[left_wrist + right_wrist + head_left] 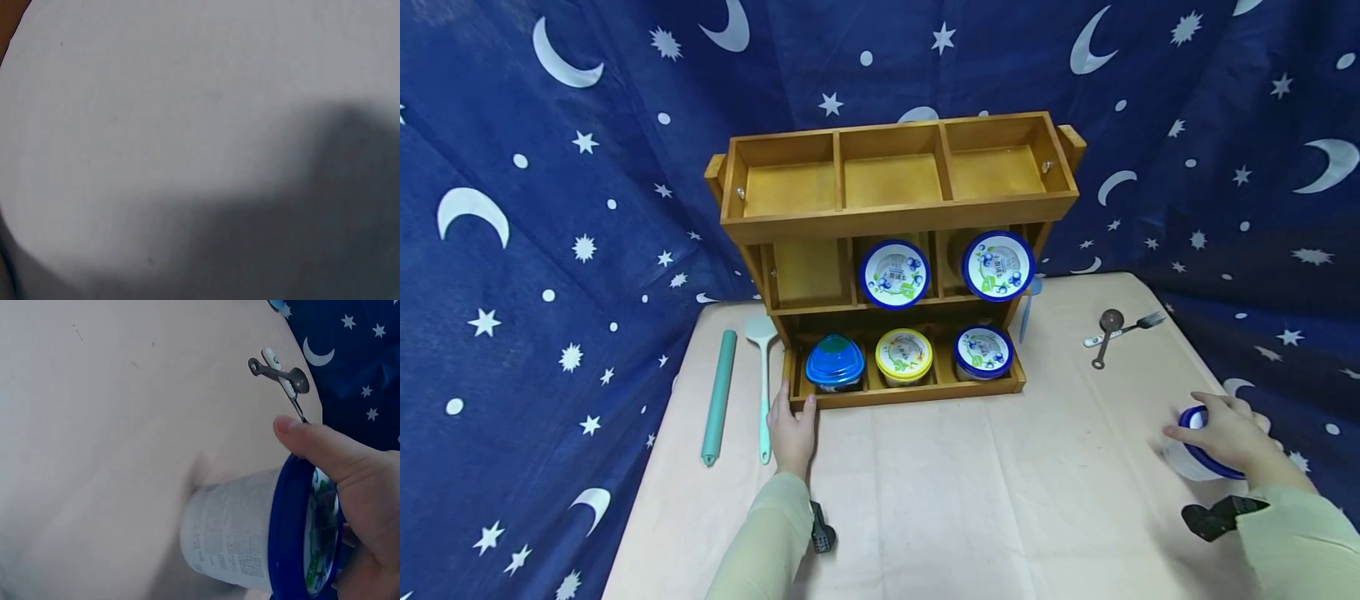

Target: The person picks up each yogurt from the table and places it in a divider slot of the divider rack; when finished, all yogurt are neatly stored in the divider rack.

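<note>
At the right side of the table my right hand [1232,433] grips a white plastic tub [1191,462] by its blue lid [290,531]. In the right wrist view the tub lies tilted, its printed side showing and my thumb over the lid's rim. My left hand [793,433] holds the front left corner of a wooden shelf rack [910,400], thumb at the front and fingers along the side. The rack's bottom row has a blue-lidded tub [835,362], a yellow-lidded tub [904,356] and another blue-lidded tub [983,352]. Blue-lidded tubs [895,273] fill the middle row's centre and right compartments.
Left of the rack lie a teal roll [719,398] and a mint spatula [762,333]. A dark measuring spoon [1110,321] crosses a fork [1142,323] at the right. A blue utensil [1030,304] lies beside the rack. Behind hangs a star-patterned cloth [625,100].
</note>
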A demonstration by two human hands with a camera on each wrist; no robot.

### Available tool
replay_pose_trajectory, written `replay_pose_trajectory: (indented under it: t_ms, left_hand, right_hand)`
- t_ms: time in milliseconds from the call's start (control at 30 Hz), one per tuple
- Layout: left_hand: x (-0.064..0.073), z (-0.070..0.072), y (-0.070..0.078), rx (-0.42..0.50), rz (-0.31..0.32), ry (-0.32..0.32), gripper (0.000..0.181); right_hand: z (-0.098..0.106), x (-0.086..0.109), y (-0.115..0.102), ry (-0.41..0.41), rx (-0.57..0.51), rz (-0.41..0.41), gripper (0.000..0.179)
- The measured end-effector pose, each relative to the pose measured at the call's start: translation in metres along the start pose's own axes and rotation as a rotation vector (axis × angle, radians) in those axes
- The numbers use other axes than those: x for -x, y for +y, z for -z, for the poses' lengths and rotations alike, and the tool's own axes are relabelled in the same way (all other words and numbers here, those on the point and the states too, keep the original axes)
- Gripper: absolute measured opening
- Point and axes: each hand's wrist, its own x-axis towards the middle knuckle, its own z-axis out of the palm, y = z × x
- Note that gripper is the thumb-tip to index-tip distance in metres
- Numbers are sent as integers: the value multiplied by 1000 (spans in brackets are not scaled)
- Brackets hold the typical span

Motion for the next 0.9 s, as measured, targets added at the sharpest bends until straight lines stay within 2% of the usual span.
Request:
replay_pose_trajectory:
  t_ms: [200, 367, 667, 900]
  left_hand:
    - [0, 0, 0, 1, -6, -2, 68]
    - [-1, 1, 1, -8, -29, 9, 67]
    - [1, 2, 4, -9, -25, -5, 67]
    - [0, 2, 0, -3, -31, 0, 68]
  right_hand:
    - [6, -4, -6, -61, 43, 86, 103]
    - [8, -5, -6, -120, 5, 129, 104]
    - [6, -2, 0, -77, 26, 115, 103]
    - [6, -1, -3, -114, 6, 112, 104]
